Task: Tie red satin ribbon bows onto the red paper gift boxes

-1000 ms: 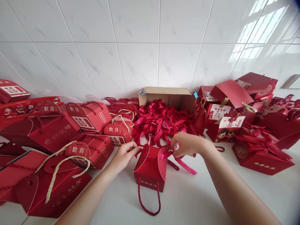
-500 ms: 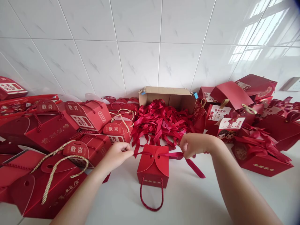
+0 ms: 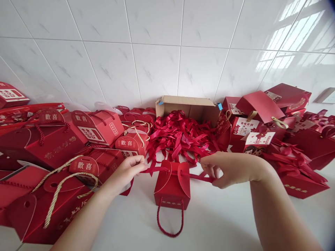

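A small red gift box point(image 3: 171, 193) stands upright on the white surface, its curved top flaps drawn up toward each other. A dark red ribbon point(image 3: 197, 177) runs across the top, threaded at the flaps, and stretches out to both sides. My left hand point(image 3: 131, 170) pinches its left part, with a loose tail hanging below the fingers. To the right of the box, my right hand point(image 3: 231, 169) grips the other end between thumb and fingers. A twisted dark red cord handle point(image 3: 170, 234) lies in front of the box.
Behind the box, many loose red ribbons point(image 3: 180, 136) spill from an open cardboard box point(image 3: 188, 101). Red gift boxes point(image 3: 101, 127) with cord handles crowd the left. More boxes, some with bows point(image 3: 300, 160), are stacked on the right. A tiled wall point(image 3: 157, 69) rises behind.
My right hand has moved right and turned flatter, and the long tail that hung beside it no longer shows. More ribbon hangs by my left hand. The box flaps stand more upright.
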{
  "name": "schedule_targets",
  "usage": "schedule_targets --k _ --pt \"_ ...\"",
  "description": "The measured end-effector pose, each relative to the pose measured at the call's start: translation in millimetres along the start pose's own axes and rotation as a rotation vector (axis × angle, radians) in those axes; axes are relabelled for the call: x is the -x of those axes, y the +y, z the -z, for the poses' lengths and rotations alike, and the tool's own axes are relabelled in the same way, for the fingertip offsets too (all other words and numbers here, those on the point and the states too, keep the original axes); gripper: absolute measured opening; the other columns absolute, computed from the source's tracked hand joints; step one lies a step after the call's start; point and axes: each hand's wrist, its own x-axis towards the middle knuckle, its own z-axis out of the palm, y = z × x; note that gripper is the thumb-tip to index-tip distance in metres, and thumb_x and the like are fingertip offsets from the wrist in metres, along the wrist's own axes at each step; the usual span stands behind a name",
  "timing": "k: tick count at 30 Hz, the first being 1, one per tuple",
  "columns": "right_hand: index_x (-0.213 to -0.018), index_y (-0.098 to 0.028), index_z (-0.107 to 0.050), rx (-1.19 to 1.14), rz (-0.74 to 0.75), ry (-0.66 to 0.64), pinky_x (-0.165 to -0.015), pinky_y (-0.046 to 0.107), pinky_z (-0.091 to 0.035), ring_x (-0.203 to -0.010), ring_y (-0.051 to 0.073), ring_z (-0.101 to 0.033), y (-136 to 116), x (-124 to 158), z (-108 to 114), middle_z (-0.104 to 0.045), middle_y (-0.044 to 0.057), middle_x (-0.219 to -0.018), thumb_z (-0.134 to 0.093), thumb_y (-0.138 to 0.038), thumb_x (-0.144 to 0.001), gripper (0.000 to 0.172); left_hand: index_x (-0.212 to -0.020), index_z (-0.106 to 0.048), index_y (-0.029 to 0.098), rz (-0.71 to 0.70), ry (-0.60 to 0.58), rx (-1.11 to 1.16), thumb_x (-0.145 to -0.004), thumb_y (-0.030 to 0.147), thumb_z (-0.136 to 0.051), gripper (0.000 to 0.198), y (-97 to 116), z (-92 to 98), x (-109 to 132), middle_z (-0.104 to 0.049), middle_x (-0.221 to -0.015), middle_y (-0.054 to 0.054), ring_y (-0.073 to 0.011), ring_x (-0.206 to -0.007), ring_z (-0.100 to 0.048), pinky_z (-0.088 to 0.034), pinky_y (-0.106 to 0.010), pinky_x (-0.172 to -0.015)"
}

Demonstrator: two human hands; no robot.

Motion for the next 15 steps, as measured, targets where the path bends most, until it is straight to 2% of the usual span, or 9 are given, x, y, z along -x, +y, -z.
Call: schedule_targets --k 4,6,11,15 --pt "-0.095 -0.02 -0.058 -0.056 0.052 -0.05 -0.062 0.024 -0.043 -0.079 0.018 -0.06 -2.8 -8.9 1.0 -0.066 0.004 -0.093 -0.068 -0.045 -0.073 0.035 -0.068 -0.047 0.02 0.03 -0.096 0.092 -0.077 0.041 -0.058 0.026 0.4 -9.3 1.0 -0.05 -0.064 0.004 -0.0143 -0.066 -0.048 -0.038 -0.026 -0.069" --pt "-0.091 -0.019 -0.061 -0.042 0.119 -0.047 -0.064 0.025 -0.042 -0.079 0.017 -0.059 -5.3 -13.4 0.3 -0.065 0.005 -0.093 -0.06 -0.057 -0.078 0.04 -0.074 -0.051 0.02 0.036 -0.121 0.134 -0.081 0.043 -0.055 0.024 -1.2 -13.8 1.3 -0.054 -0.069 0.003 -0.0158 -0.07 -0.052 -0.04 -0.028 -0.072" --pt "-0.077 -0.015 -0.057 -0.2 0.188 -0.13 -0.061 0.023 -0.043 -0.063 0.011 -0.055 -11.4 -26.6 -6.3 -0.062 0.004 -0.079 -0.038 -0.058 -0.091 0.049 -0.087 -0.057 0.021 0.034 -0.126 0.102 -0.079 0.048 -0.06 0.029 -5.2 -21.3 1.7 -0.057 -0.08 0.001 -0.0147 -0.073 -0.052 -0.04 -0.026 -0.072" --pt "-0.066 -0.016 -0.053 -0.145 0.192 -0.041 -0.052 0.021 -0.035 -0.055 0.008 -0.045 -14.4 -35.2 -11.2 -0.053 -0.001 -0.064 -0.045 -0.052 -0.089 0.044 -0.104 -0.053 0.024 0.076 -0.059 0.097 -0.074 0.048 -0.066 0.041 -6.3 -24.8 1.9 -0.061 -0.091 -0.001 -0.018 -0.084 -0.055 -0.042 -0.028 -0.074"
